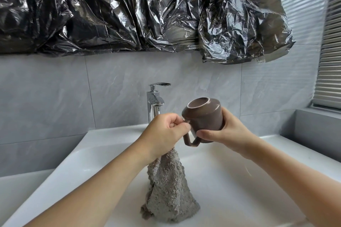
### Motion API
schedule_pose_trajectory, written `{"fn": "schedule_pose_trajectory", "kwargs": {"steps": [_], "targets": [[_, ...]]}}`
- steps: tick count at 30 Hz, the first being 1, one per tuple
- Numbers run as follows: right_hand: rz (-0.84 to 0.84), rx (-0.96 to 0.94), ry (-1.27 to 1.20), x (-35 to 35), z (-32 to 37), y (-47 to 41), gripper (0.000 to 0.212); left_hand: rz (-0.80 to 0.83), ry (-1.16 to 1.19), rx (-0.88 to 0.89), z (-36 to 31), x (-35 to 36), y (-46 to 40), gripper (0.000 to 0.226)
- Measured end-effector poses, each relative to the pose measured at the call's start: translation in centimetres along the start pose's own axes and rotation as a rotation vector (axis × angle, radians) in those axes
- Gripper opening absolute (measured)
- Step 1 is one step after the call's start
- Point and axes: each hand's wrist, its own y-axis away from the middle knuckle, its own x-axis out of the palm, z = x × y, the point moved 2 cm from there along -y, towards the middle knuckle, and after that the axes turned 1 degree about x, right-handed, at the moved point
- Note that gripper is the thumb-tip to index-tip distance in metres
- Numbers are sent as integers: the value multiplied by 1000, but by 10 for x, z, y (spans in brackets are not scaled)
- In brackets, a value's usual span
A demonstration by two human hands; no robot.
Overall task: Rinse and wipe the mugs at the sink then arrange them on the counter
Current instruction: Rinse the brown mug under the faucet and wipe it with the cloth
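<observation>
Mug (203, 116): brown, upside down, handle toward the person | right hand (224, 131): wrapped around mug | left hand (165, 131): closed on gray cloth (168, 190) hanging over white sink (221, 180)

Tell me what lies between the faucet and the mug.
Nothing: in the head view only bare wall tile shows between the faucet and the mug.

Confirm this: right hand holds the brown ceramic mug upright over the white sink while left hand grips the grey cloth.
Not upright. The head view shows the brown ceramic mug upside down, base up, in the right hand over the white sink; the left hand grips the grey cloth.
</observation>
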Motion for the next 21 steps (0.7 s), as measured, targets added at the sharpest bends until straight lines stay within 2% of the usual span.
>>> {"fn": "schedule_pose_trajectory", "kwargs": {"steps": [3,5,7,10,12,14,16,21], "targets": [[-70,-37,209,-2,2,4,82,-75,150,-284,-9,-13,1,17],[-65,-76,331,-1,5,7,82,-84,388,-408,-17,-24,4,14],[-46,-125,404,1,9,9,84,-188,576,-401,-20,-33,1,18],[-15,-204,465,6,16,12,88,-446,656,-236,-20,-42,-7,31],[-8,-298,554,12,22,15,92,-544,726,-159,-20,-38,-10,39],[-4,-424,637,20,25,18,98,-537,774,-125,-19,-29,-9,39],[13,-518,672,24,25,18,100,-469,722,-149,-17,-19,-5,33],[-4,-518,614,19,28,17,101,-335,660,-173,-14,-12,0,22]]}}
